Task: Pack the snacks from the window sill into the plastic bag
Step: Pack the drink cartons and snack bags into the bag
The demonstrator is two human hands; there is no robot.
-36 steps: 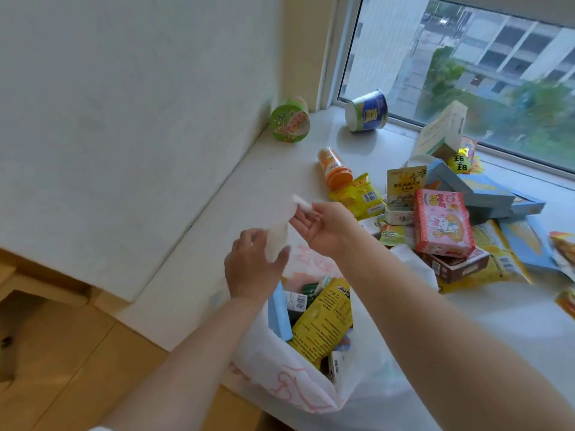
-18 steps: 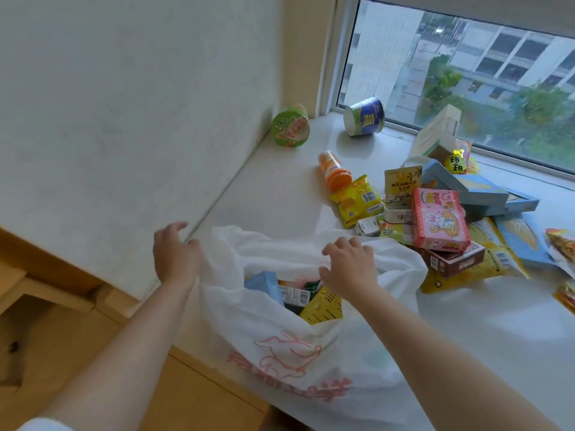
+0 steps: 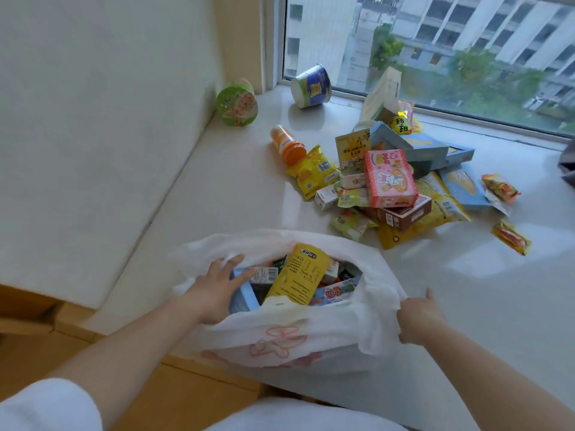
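White plastic bag (image 3: 289, 340) is gaping between hands: left hand (image 3: 214, 290) spread inside, right hand (image 3: 417, 318) gripping rim; snack pile (image 3: 392, 188) is lying beyond, rightward, nearer the right.

The white plastic bag (image 3: 280, 334) sits at the near edge of the pale stone window sill (image 3: 236, 194), at 6 o'clock. In its mouth stands a yellow pouch (image 3: 300, 275). The left hand (image 3: 214, 293) lies at the bag's 9 o'clock, the right hand (image 3: 417, 318) at its 3 o'clock. The heap of snack boxes and packets (image 3: 401, 185) lies at the bag's 1 o'clock. A green noodle cup (image 3: 237, 102) and a blue noodle cup (image 3: 311, 86) lie tipped at 12 o'clock, behind an orange canister (image 3: 287, 145).
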